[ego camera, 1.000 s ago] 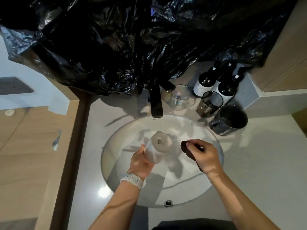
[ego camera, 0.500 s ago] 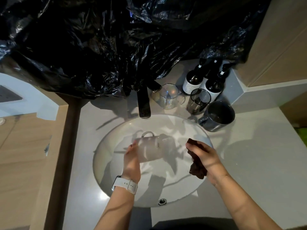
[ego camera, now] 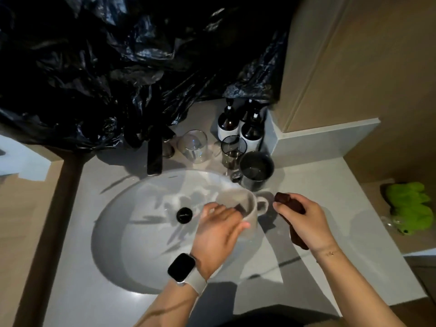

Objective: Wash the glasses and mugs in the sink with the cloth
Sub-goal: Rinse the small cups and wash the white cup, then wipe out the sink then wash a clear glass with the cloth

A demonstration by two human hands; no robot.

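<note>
Gripping the pale mug [ego camera: 245, 210] at the sink [ego camera: 122, 232] basin's three o'clock rim, the left hand [ego camera: 218, 234] holds it upright, handle pointing to three o'clock. Just beyond that handle, the right hand [ego camera: 304, 220] clutches the dark brown cloth [ego camera: 284, 198], nearer for wiping. Farther, at twelve, glasses and a dark mug [ego camera: 256, 171] wait.

Mugs: two, one pale [ego camera: 245, 208], one dark [ego camera: 256, 169]. Glasses: two [ego camera: 193, 146] [ego camera: 232, 154]. Bottles: three [ego camera: 227, 123], at one o'clock.
</note>
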